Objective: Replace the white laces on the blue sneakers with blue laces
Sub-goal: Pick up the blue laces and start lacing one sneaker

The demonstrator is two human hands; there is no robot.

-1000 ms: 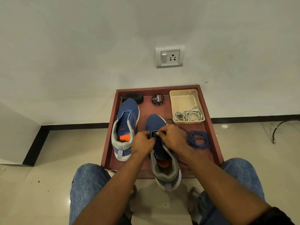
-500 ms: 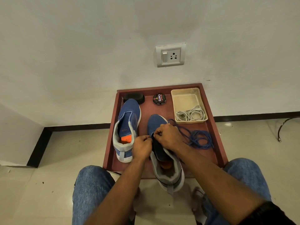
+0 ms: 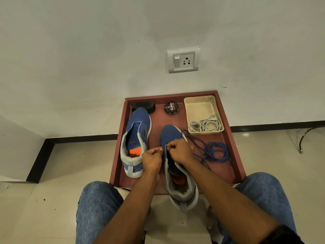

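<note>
Blue lace (image 3: 213,152) trails across a red tray (image 3: 233,148) to the nearer sneaker (image 3: 169,136), where both hands, left (image 3: 152,160) and right (image 3: 181,152), pinch at its eyelets, apparently threading; white laces (image 3: 204,125) lie discarded in a bin (image 3: 200,106).

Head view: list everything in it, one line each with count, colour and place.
tray: 1, maroon, on floor against wall
left sneaker: 1, blue, unlaced, tray's left side
right sneaker: 1, blue, heel overhanging tray's near edge
blue lace: 1, piled right of that sneaker, running to the hands
plastic basket: 1, cream, tray's far right corner
white laces: coiled in basket
polish tin: 1, black, far middle
black round object: 1, far left
wall socket: 1, white
left hand: pinching at the right sneaker's eyelets
right hand: pinching there too
</note>
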